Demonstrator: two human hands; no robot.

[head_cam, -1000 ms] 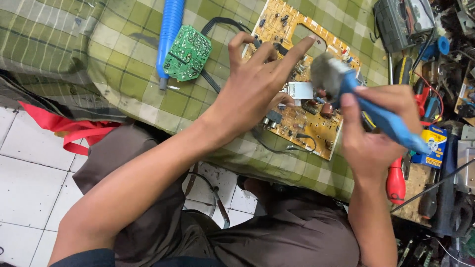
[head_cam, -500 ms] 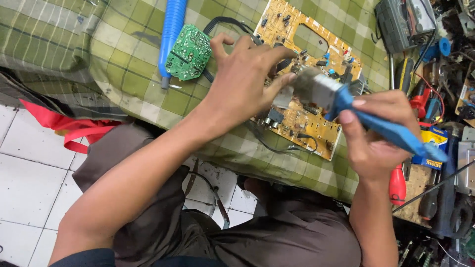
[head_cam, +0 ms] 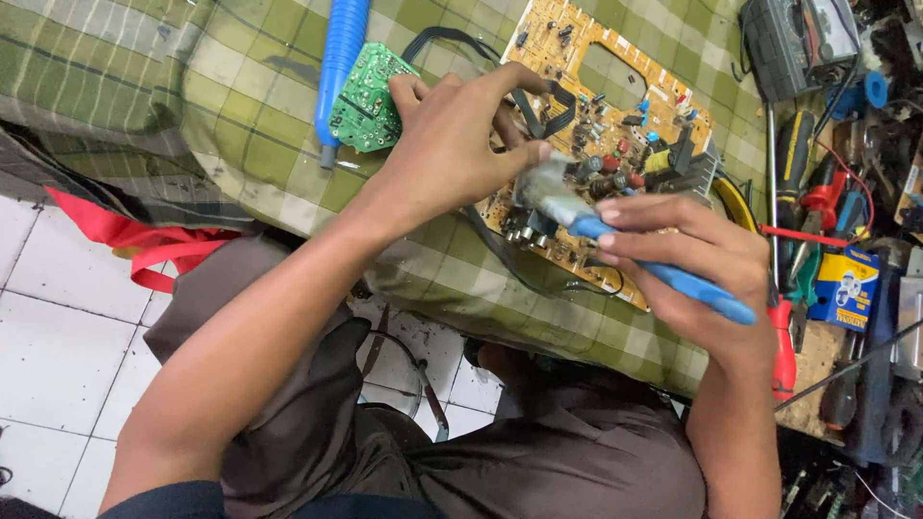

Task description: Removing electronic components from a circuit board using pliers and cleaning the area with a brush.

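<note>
Head view: your right hand [head_cam: 687, 264] is closed around a blue-handled brush [head_cam: 615, 240], fingers wrapped over the handle and thumb along its top. The brush's long axis runs from lower right, where the blue handle tip sticks out past your palm, up to the upper left, where the pale, blurred bristle head meets the board [head_cam: 615, 144]. Your left hand [head_cam: 457, 144] rests on that board's near left part, fingers curled and partly spread; whether it pinches a component or only steadies the board cannot be told.

The board is a tan circuit board lying flat on the green checked cloth [head_cam: 240, 115], its long side running diagonally from upper left to lower right, components facing up. It looks light and stiff but fragile: take it by the bare edges, not by the capacitors or the black heat sink. The brush looks light, with a rigid handle and soft bristles; the grip at mid-handle looks sound.

A small green board [head_cam: 370, 96] lies just left of your left hand, touching a blue pump tool [head_cam: 341, 67] that points down the cloth. Well to the right, screwdrivers [head_cam: 798, 154] and a meter [head_cam: 798, 43] crowd the bench, and a red-handled one [head_cam: 784, 351] lies just beside your right wrist.
</note>
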